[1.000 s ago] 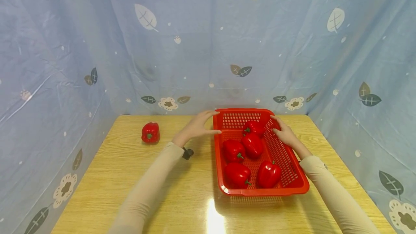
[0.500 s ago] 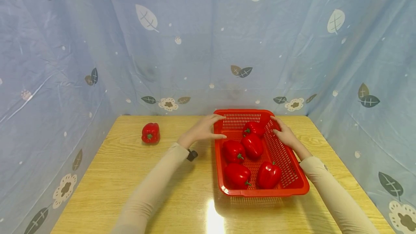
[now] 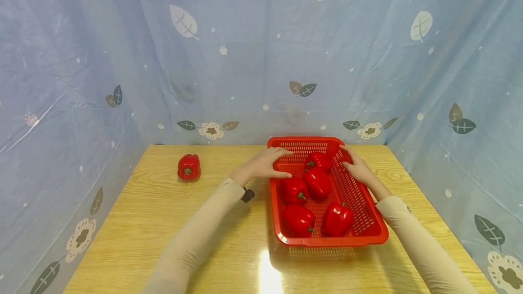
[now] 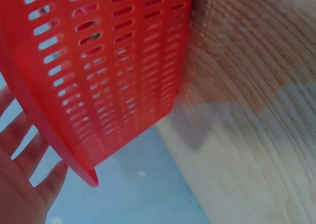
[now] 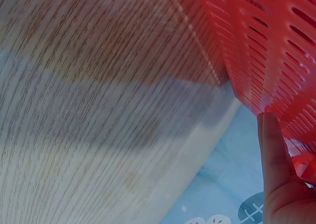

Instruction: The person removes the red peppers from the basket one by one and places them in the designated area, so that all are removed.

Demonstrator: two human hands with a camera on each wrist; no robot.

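Observation:
A red slatted plastic basket (image 3: 331, 241) stands on the right half of the table, several red bell peppers (image 3: 317, 183) with green stems inside. Over its left rim reaches my left hand (image 3: 261, 164), fingers and thumb spread apart and holding nothing. Its thumb tip is just above the left pepper (image 3: 293, 189). In the left wrist view the fingers (image 4: 30, 152) show past the rim. My right hand (image 3: 358, 168) lies at the basket's right rim, thumb toward the inside. In the right wrist view a straight finger (image 5: 274, 150) overlaps the outer wall.
A single red bell pepper (image 3: 189, 167) stands on the wooden table (image 3: 163, 221) at the back left. A blue patterned curtain (image 3: 245, 67) hangs behind and on both sides. Below the left wrist a small black device (image 3: 248, 195) shows.
My left hand has moved right and slightly toward me, from outside the basket's left rim to over its inside. The right hand, basket and peppers have stayed in place.

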